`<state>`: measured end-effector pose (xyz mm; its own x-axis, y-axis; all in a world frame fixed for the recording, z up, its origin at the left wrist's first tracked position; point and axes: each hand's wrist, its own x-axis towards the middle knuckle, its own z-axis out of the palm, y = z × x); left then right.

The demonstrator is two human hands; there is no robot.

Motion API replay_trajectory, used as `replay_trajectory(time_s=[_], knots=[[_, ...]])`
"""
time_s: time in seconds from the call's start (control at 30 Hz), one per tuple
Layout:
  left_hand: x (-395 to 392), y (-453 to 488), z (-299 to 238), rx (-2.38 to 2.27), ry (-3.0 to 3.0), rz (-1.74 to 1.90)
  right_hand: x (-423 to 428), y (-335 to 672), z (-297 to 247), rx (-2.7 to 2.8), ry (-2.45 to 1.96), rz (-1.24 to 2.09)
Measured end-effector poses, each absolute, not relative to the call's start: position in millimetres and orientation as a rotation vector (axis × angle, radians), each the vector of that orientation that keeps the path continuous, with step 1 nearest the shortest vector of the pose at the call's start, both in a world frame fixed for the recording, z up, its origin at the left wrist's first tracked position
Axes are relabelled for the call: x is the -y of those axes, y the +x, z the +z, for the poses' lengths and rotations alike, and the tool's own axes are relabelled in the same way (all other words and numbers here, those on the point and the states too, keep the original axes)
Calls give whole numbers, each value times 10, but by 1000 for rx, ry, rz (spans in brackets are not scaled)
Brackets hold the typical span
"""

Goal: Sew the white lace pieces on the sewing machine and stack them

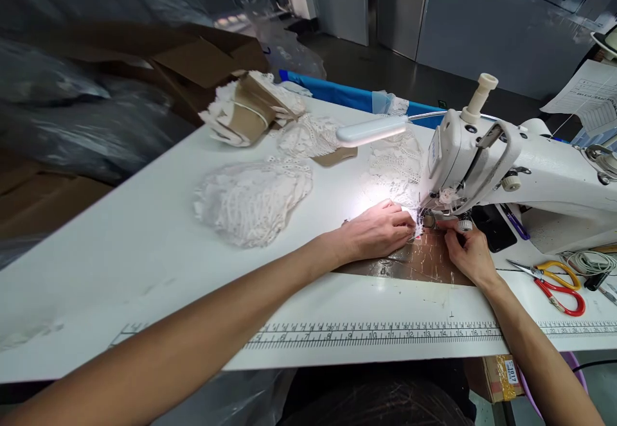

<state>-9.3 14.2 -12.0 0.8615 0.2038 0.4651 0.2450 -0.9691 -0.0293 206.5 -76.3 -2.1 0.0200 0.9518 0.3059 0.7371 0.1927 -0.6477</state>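
A white sewing machine [446, 150] stands at the right, its lamp-lit needle area between my two hands. My left hand [383, 230] lies just left of the needle, fingers together and curled onto the edge of a white lace piece [418, 228]. Close to the presser foot on the right is my right hand [470, 256], thumb and forefinger drawn in beside a pale round knob [464, 225]. That knob partly covers its fingers, and what they hold, if anything, cannot be made out. A brownish shiny plate [434, 262] lies beneath both hands.
Lace trim [398, 159] lies behind the needle. Further left are a lace heap [255, 201] and a lace bundle on card [248, 114]. A white lamp [371, 130] reaches over the table. Scissors [559, 291] and a black phone [494, 228] lie right; a printed ruler [357, 336] runs along the front.
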Motion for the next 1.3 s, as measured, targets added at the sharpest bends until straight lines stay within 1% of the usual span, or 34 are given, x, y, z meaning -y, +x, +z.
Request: replay_trajectory(time_s=[0.23, 0.4, 0.63, 1.03, 1.3], knots=[[-120, -96, -128, 323, -2904, -774, 779, 2042, -44, 1814, -1625, 368], [-128, -84, -166, 332, -2900, -785, 799, 2019, -87, 1919, -1567, 396], [-142, -97, -125, 297, -2867, -714, 842, 1953, -50, 2295, -1537, 144], [-122, -100, -78, 326, -2850, -606, 876, 1840, -70, 2256, -1544, 46], [-165, -88, -35, 347, -2880, -611, 857, 1746, 30, 2337, -1726, 0]])
